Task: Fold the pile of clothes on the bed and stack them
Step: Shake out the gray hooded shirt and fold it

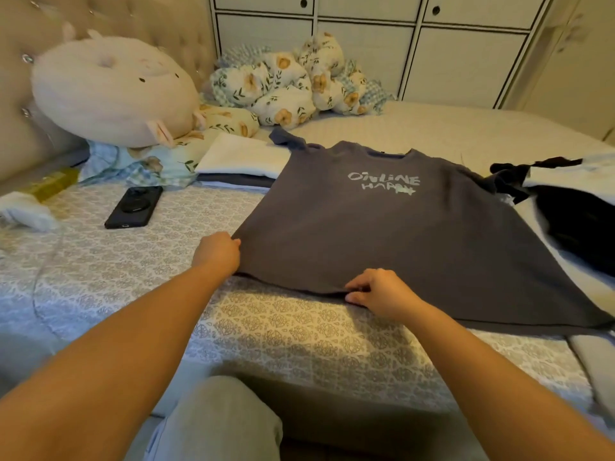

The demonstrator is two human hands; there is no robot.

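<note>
Grey T-shirt (382,234) lies flat, print up, on bed (133,271), collar away from me. My left hand (219,252) pinches shirt's near left corner, fingers curled on cloth. My right hand (379,294) pinches bottom hem near middle, fingers bent round edge. Folded white and dark stack (239,158) beyond shirt's left sleeve. Dark clothes pile (572,207) at right. Black phone (134,206) left of shirt, apart.

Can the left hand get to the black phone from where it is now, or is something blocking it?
Probably yes. The left hand pinches the grey T-shirt at its left edge, and the phone lies beyond it to the left on bare bedspread, nothing between. It must release the shirt first.
</note>
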